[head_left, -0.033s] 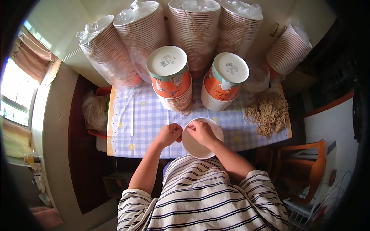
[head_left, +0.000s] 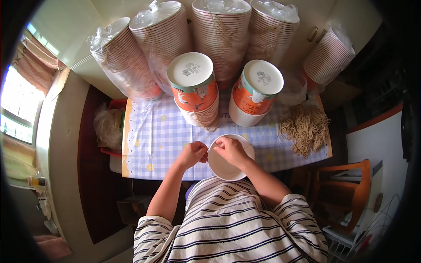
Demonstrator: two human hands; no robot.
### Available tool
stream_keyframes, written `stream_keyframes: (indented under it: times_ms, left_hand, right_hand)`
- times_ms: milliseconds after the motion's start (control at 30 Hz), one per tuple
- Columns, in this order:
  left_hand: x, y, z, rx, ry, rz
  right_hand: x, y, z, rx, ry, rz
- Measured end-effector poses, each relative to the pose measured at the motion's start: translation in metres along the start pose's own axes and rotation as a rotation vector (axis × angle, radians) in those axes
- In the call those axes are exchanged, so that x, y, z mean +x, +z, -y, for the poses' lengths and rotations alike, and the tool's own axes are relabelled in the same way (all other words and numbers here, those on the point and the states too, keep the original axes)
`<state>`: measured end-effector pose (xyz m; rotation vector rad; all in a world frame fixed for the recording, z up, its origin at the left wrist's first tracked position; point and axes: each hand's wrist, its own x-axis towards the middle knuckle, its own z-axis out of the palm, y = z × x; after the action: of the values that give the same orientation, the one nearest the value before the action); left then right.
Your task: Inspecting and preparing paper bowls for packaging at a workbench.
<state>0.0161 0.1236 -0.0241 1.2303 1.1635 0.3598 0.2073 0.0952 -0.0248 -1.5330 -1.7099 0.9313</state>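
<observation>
in the head view, the person sits at a desk [head_left: 149, 144] covered with a blue and white checked cloth, and both forearms come in from the lower edge over a striped shirt [head_left: 232, 228]. a white bowl [head_left: 228, 166] is at the near edge of the desk, just in front of the person's body. the right hand [head_left: 230, 149] lies over the upper rim of the bowl with fingers curled, touching it; whether it really grips the rim or something small i cannot tell. the left hand [head_left: 193, 153] is just beside the left rim of the bowl, clenched in a loose fist with the fingertips pinched together, close to the right hand; what it pinches is too small to see. behind the bowl stand two stacks of orange and white paper bowls, upside down: the left stack [head_left: 193, 87] and the right stack [head_left: 256, 92]. further back, tall stacks of cups wrapped in clear plastic [head_left: 162, 39] lean against the wall. on the right part of the desk there is a pile of tan strings [head_left: 305, 127]. an orange wooden chair [head_left: 351, 193] stands at the right, below the desk.
</observation>
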Motion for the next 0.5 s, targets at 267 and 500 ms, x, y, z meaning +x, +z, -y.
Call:
stream_keyframes:
  times_ms: [267,500]
  left_hand:
    - [-0.029,0.012,0.033,-0.913,-0.192,0.048]
    - [-0.041,0.031,0.056,-1.19,-0.25,0.071]
  right_hand:
    - [-0.038,-0.052,0.031,0.569,0.246,0.376]
    - [-0.079,-0.023,0.053,0.357,0.168,0.501]
